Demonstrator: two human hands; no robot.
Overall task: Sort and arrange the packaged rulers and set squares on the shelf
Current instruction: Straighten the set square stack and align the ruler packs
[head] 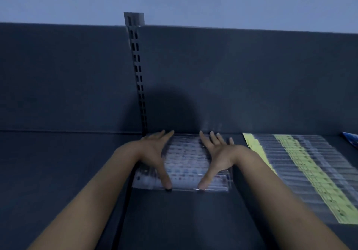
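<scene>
Dark grey shelf (58,172) surface runs bare along the left, up to one slotted upright (138,71) that rises against the back panel (251,75). Just right of that upright we see two groups of packages. The first is a stack of clear-sleeved printed rulers (186,164), its far edge close to the back panel and its near edge well short of the shelf front, with open shelf before it. We cannot count the packs in it.

Our two hands frame this stack. The left hand (155,153) lies over its left part, fingers (164,136) straight and spread toward the back, thumb (164,178) reaching down to the near edge. The right hand (219,156) mirrors it on the right part, fingers (203,139) splayed flat, thumb (205,181) on the same near edge. Neither hand curls around anything; both rest open on the sleeves, the stack between the thumbs.

A strip of bare shelf separates the stack from the second group, an overlapping row of clear packs with yellow-green cards (310,168) slanting toward the right front. One blue item (350,140) shows at the far right edge, too cropped to name.
</scene>
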